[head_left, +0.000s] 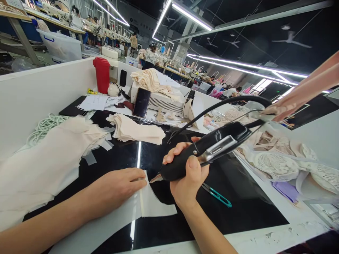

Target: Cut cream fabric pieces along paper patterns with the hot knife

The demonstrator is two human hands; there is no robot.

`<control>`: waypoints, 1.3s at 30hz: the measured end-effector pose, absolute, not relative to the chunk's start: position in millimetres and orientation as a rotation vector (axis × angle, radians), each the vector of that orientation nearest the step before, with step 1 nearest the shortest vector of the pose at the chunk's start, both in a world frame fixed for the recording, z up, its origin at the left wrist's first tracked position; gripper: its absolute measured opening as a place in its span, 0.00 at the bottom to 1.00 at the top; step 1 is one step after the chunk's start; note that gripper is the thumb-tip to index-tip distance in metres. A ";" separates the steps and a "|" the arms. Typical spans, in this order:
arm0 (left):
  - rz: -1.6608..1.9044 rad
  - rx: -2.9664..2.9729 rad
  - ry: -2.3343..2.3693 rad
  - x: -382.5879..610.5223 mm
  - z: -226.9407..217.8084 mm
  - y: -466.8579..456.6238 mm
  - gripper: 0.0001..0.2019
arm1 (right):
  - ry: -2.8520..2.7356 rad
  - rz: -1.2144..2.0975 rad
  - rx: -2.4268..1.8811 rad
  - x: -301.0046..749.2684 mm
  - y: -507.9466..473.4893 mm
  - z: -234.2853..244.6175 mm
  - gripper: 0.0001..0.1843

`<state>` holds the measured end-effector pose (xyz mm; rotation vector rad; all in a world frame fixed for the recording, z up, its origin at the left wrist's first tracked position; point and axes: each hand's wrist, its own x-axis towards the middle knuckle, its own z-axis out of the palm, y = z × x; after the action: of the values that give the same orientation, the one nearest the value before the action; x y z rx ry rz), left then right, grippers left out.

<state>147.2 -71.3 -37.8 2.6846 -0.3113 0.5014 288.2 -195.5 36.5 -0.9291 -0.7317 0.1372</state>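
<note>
In my right hand (189, 176) is a black corded hand tool (182, 162) with a silver lever and a narrow metal tip, fingers wrapped around its body. That tip points left and down, close to the upper edge of a pale fabric piece (156, 206). My left hand (122, 185) rests on the same piece, thumb and fingertips closed together at its upper end. A long white strip of the material runs under my left forearm. Teal thread snips (218, 195) lie to the right of my right hand, partly hidden by it.
Stacked cream fabric pieces (53, 151) lie at left, with another small stack (137, 129) behind. Beyond stand a phone (142, 102), a red cup (102, 76) and a white vented box (164, 103). Lace bras (278, 164) are piled at right. The tool's black cable (212, 107) arches overhead.
</note>
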 end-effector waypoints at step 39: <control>0.473 2.808 -0.424 136.4 -23.2 -83.6 0.15 | -0.797 0.177 -0.855 282.3 -205.9 24.0 0.16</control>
<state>136.4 -83.6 -23.2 2.8079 -0.4242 0.4730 282.3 -205.9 24.0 -0.8546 -0.7973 0.1767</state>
